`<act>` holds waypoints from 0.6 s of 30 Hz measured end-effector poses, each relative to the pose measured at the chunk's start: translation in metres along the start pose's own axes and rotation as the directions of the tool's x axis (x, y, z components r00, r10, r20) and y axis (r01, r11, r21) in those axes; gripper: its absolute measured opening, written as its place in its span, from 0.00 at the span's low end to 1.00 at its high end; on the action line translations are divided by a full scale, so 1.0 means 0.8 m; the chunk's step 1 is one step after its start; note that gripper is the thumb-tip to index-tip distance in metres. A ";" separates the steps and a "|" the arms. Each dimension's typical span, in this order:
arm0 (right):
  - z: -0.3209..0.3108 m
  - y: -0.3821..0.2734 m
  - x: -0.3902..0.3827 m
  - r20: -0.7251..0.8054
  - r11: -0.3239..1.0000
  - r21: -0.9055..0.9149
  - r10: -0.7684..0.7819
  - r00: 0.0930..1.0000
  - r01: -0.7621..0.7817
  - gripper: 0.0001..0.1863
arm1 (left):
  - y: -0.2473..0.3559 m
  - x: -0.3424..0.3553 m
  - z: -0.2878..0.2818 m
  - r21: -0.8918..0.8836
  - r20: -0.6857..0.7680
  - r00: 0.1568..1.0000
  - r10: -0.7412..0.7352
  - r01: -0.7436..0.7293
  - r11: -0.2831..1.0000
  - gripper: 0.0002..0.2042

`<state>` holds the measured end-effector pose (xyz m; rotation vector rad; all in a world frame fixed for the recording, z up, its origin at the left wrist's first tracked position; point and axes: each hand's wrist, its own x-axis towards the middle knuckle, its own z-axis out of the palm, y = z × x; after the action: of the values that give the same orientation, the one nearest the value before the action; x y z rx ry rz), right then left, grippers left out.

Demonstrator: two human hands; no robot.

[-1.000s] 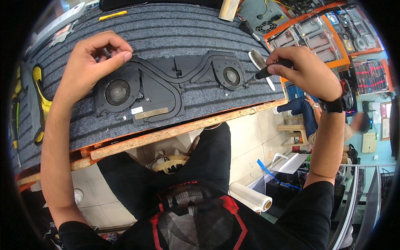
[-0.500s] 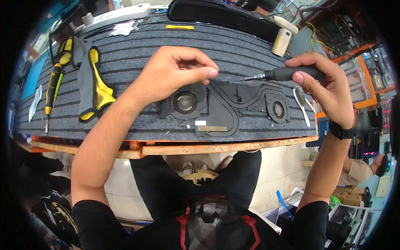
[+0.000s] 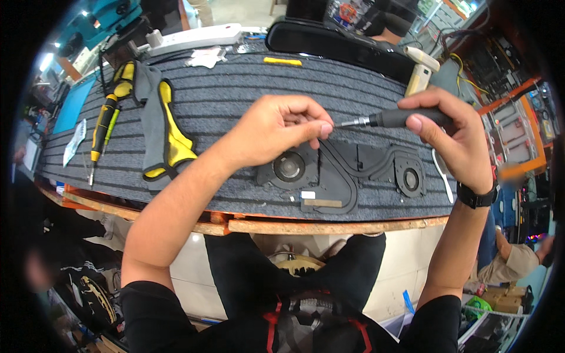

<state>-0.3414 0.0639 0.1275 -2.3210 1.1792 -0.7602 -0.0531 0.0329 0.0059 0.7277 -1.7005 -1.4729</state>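
Right hand (image 3: 464,140) clamps the screwdriver (image 3: 398,119) — tip (image 3: 347,123) now close beside the left hand (image 3: 275,126), fingertips (image 3: 325,129) pinched together.

The right hand (image 3: 453,129) had carried the screwdriver (image 3: 406,118) away from the right-hand fan (image 3: 410,179), where its tip had pointed a second earlier, and had swung it nearly level, aimed leftward. Over the last half second the tip had closed the gap to the left hand's (image 3: 285,123) pinched fingertips; whether they touched was hard to tell. The view had shifted too, bringing the yellow-and-black driver (image 3: 103,126) fully into sight.
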 end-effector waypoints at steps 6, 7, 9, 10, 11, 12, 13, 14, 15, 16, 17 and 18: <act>-0.024 0.079 -0.008 -0.246 0.965 0.243 0.164 0.955 -0.103 0.11 | 0.038 0.000 -0.071 0.497 -0.273 0.915 0.298 -0.131 0.858 0.08; -0.029 0.106 -0.009 -0.270 0.961 0.255 0.182 0.946 -0.112 0.12 | 0.056 0.008 -0.087 0.601 -0.348 0.890 0.295 -0.029 0.799 0.10; -0.027 0.153 -0.007 -0.333 0.944 0.315 0.208 0.920 -0.099 0.12 | 0.062 0.034 -0.138 0.743 -0.291 0.874 0.391 -0.051 0.668 0.11; -0.020 0.166 -0.007 -0.368 0.950 0.299 0.206 0.907 -0.095 0.12 | 0.056 0.050 -0.157 0.791 -0.271 0.894 0.356 -0.004 0.612 0.11; -0.012 0.177 -0.007 -0.400 0.953 0.290 0.202 0.894 -0.085 0.12 | 0.044 0.063 -0.176 0.837 -0.260 0.913 0.316 0.050 0.545 0.11; -0.006 0.187 -0.008 -0.390 0.961 0.260 0.195 0.900 -0.095 0.12 | 0.020 0.073 -0.196 0.924 -0.192 0.900 0.392 0.032 0.380 0.11; 0.001 0.180 -0.009 -0.393 0.954 0.240 0.267 0.880 -0.182 0.11 | 0.009 0.076 -0.199 0.917 -0.251 0.927 0.277 0.137 0.374 0.10; 0.006 0.185 -0.010 -0.368 0.962 0.232 0.223 0.903 -0.142 0.11 | 0.000 0.071 -0.202 0.916 -0.280 0.929 0.243 0.182 0.357 0.10; 0.006 0.191 -0.016 -0.348 0.971 0.205 0.188 0.918 -0.121 0.11 | -0.017 0.072 -0.199 0.909 -0.297 0.931 0.212 0.208 0.361 0.10; 0.005 0.193 -0.019 -0.357 0.980 0.161 0.172 0.918 -0.120 0.11 | -0.027 0.068 -0.200 0.917 -0.273 0.930 0.246 0.173 0.360 0.10; 0.005 0.196 -0.020 -0.365 0.986 0.119 0.155 0.918 -0.119 0.11 | -0.035 0.067 -0.203 0.922 -0.278 0.934 0.224 0.194 0.335 0.10; 0.000 0.196 -0.022 -0.374 0.991 0.065 0.136 0.917 -0.121 0.11 | -0.031 0.071 -0.197 0.925 -0.281 0.937 0.208 0.208 0.317 0.10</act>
<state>-0.4430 -0.0074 0.0299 -2.0936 1.4442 -1.2088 0.0452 -0.1043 -0.0006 1.4942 -2.1667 -0.0459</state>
